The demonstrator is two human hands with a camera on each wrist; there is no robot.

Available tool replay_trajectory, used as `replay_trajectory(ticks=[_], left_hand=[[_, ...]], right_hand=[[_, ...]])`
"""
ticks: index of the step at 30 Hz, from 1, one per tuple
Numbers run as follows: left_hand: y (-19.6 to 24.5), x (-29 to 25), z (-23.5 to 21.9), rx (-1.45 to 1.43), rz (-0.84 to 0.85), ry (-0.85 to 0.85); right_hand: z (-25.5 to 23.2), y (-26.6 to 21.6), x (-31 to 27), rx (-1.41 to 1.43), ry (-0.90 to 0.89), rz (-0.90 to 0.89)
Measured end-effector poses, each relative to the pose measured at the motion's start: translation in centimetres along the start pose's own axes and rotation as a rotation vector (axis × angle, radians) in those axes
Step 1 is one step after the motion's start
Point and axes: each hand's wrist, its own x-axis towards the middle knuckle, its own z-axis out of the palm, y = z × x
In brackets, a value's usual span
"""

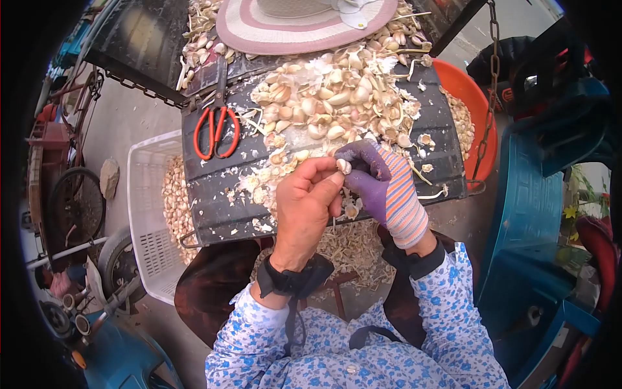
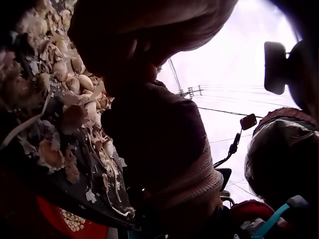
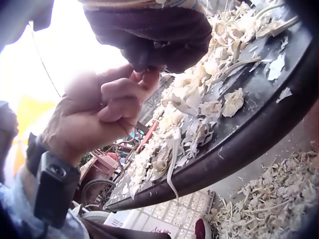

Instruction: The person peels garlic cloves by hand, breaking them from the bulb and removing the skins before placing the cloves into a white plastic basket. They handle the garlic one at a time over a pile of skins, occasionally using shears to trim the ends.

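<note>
A pale garlic clove sits between both hands, over the front of the black tray-like surface. My bare left hand pinches it between thumb and curled forefinger. From the other side, my right hand, in a purple-coated striped glove, pinches at the same clove with thumb and fingers. In the right wrist view the fingertips of the left hand meet the gloved right hand, which hides the clove there. Just beyond the hands lies a heap of garlic cloves mixed with papery skins.
Red-handled scissors lie left of the heap, and a straw hat rests behind it. A white basket of cloves stands at left, an orange basin of cloves at right. Peelings cover the ground below.
</note>
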Motion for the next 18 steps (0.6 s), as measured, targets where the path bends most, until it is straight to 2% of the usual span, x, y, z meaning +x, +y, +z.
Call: replay_trajectory(ticks=[3, 6, 9, 10, 13, 17, 18], left_hand=[[0.0, 0.1, -0.2, -0.054, -0.005, -0.012], [0.1, 0.2, -0.6, -0.06, -0.014, -0.019], [-0.3, 0.2, -1.5, -0.164, -0.066, -0.03], [-0.5, 0.3, -2.0, -0.219, -0.089, -0.036], [-0.6, 0.5, -3.9, -0.338, -0.133, -0.039], [0.5, 0.4, -5.6, -0.388, -0.169, -0.036], [0.6, 0.4, -6.0, -0.312, -0.209, -0.004]], right_hand=[[0.0, -1.3, -0.2, -0.021, -0.012, 0.074], [0.2, -0.6, -0.2, -0.183, -0.006, -0.132], [-0.3, -1.3, 0.1, -0.367, -0.145, -0.28], [-0.2, -1.1, -0.1, -0.318, -0.149, -0.224], [-0.2, -1.1, 0.6, -0.046, 0.04, 0.002], [0.5, 0.3, 1.6, -0.564, 0.026, -0.268], [1.2, 0.3, 1.6, -0.658, 0.048, -0.289]])
